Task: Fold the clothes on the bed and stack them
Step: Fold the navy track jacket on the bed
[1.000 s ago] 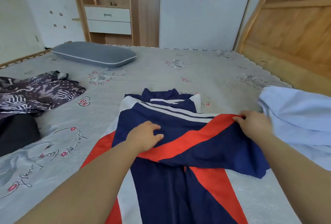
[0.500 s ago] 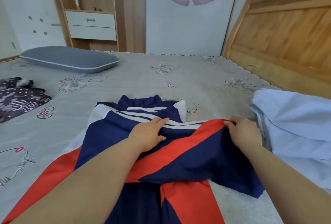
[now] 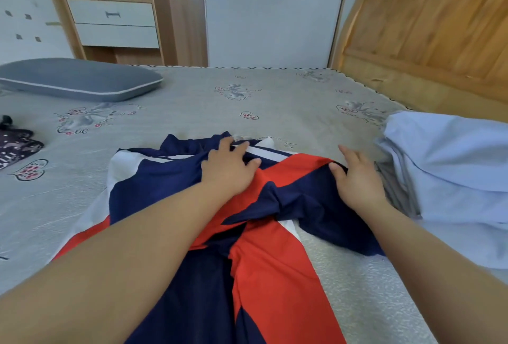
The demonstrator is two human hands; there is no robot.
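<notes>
Jacket (image 3: pixel 176 178), navy with red and white, lies spread on the bed (image 3: pixel 192 101). My left hand (image 3: pixel 229 169) presses it flat, grip open; right hand (image 3: pixel 357 178) likewise, beside pale-blue clothes (image 3: pixel 450 167).

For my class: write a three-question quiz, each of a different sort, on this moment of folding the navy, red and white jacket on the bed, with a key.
1. True or false: the left hand lies flat on the jacket with straight fingers.
2. Multiple choice: what lies just beside the right hand, on the side away from the left hand? A. the grey pillow B. the light blue garment C. the wooden headboard
3. Fill in: the red band of the folded sleeve runs between the two ____.

Key: 1 true; 2 B; 3 hands.
</notes>
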